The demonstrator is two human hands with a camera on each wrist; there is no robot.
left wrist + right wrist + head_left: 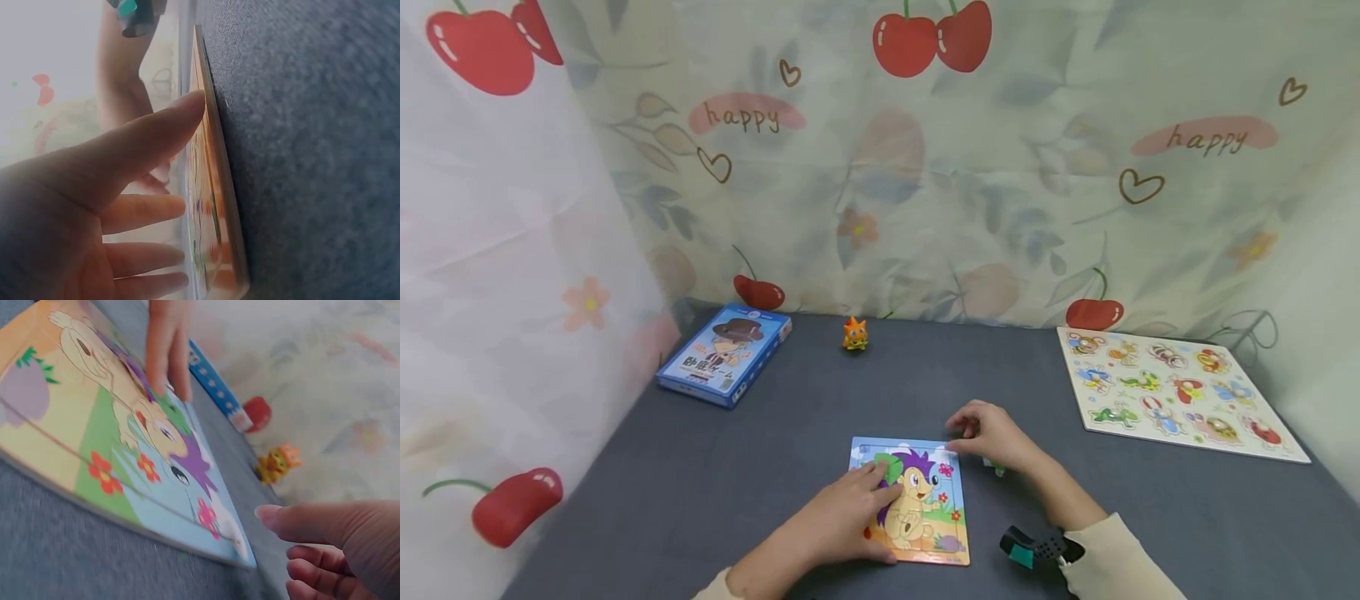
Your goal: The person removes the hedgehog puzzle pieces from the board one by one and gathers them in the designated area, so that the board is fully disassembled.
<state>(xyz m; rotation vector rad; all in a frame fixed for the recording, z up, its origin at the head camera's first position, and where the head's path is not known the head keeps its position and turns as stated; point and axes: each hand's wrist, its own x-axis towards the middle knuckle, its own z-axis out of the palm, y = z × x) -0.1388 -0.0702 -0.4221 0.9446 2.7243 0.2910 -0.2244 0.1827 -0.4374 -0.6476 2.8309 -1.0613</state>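
A jigsaw puzzle (925,508) with a purple-haired hedgehog picture lies flat on the dark table. My left hand (850,512) rests on its left side, fingers spread over the picture and thumb at the near edge; the left wrist view shows the thumb (178,119) on the puzzle's rim. Just beside the far right corner hovers my right hand (992,433), its fingers loosely curled. In the right wrist view nothing shows between the thumb (300,522) and fingers. A small green and white object (996,468) lies partly hidden behind the right wrist.
At the far left sits a blue game box (726,354). An orange spiky toy figure (854,334) stands by the back curtain. On the right lies a white board with insect pieces (1180,396). A black strap with a teal patch (1033,548) is at the right wrist.
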